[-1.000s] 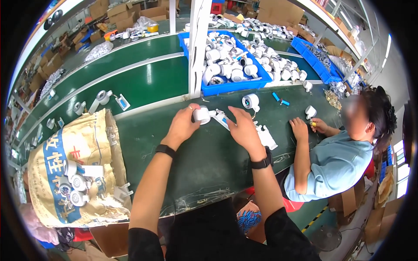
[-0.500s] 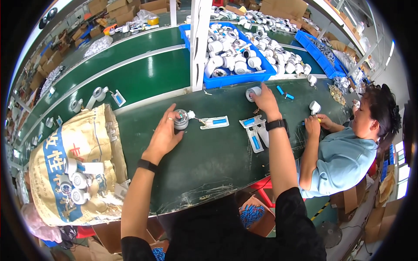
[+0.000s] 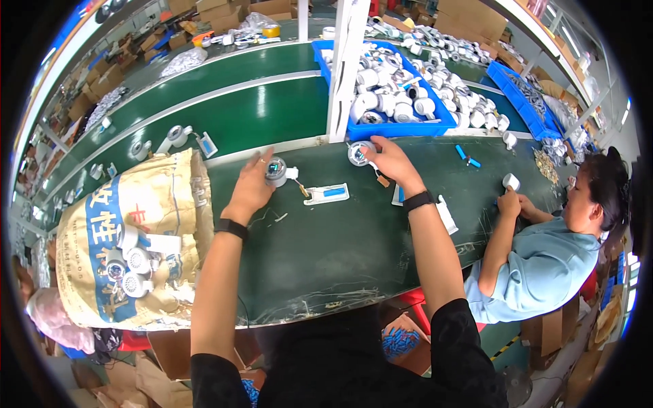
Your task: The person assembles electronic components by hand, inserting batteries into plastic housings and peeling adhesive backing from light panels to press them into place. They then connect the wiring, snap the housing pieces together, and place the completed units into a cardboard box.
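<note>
My left hand (image 3: 253, 183) curls its fingers around the side of a round white device head (image 3: 276, 171), whose open face shows a small circuit. A thin wire runs from this head towards a white handle shell (image 3: 315, 198) holding a blue cylindrical cell (image 3: 334, 192). Farther right, my right hand (image 3: 391, 163) grips the rim of a second round device head (image 3: 359, 154), its open face up. A small brownish piece (image 3: 383, 181) hangs from it on a wire. Beneath my right wrist lie a partly hidden shell with a blue cell and another white shell (image 3: 446, 215).
A blue crate (image 3: 401, 129) heaped with white heads stands beyond a white post (image 3: 345, 75). A yellow woven sack (image 3: 81, 231) with several heads on it sits at left. At right, a person in a light blue top (image 3: 537, 272) handles a white head (image 3: 511, 181).
The view has shifted. My right hand has brought its device head leftward, closer to the left one, and its face now shows. My right forearm now covers part of the shells.
</note>
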### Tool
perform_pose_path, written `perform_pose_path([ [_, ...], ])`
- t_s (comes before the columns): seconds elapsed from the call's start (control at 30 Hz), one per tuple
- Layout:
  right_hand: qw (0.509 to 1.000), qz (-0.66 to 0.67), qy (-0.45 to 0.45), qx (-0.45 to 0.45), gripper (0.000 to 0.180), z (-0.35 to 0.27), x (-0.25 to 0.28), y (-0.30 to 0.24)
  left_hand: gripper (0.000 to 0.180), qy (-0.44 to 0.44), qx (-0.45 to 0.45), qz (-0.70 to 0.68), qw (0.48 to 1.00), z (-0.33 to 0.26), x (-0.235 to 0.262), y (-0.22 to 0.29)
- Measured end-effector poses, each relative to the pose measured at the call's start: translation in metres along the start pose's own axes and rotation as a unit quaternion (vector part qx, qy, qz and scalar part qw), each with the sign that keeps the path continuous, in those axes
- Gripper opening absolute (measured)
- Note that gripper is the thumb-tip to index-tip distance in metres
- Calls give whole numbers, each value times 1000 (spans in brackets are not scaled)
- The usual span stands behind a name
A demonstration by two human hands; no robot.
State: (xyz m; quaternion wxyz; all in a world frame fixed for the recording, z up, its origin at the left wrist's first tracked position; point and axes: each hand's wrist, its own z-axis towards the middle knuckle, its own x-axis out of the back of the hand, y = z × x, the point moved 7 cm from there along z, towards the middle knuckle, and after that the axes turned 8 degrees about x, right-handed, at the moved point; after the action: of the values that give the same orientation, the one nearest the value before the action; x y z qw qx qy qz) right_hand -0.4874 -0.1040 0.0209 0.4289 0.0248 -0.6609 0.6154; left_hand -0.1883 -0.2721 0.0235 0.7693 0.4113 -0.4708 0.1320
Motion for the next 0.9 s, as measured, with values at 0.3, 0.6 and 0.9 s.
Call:
perform_pose_path([
  [0.3, 980, -171, 80, 66, 32, -16, 31, -7, 30, 21, 153, -101, 983, -46, -15, 42],
  [0.6, 942, -297, 103, 117, 27, -82, -3, -29, 31, -180, 353, -383, 834, -30, -61, 12],
  [0.9, 925, -328, 162, 102, 12, -95, -8, -26, 28, -175, 353, -523, 756, -41, -64, 2],
])
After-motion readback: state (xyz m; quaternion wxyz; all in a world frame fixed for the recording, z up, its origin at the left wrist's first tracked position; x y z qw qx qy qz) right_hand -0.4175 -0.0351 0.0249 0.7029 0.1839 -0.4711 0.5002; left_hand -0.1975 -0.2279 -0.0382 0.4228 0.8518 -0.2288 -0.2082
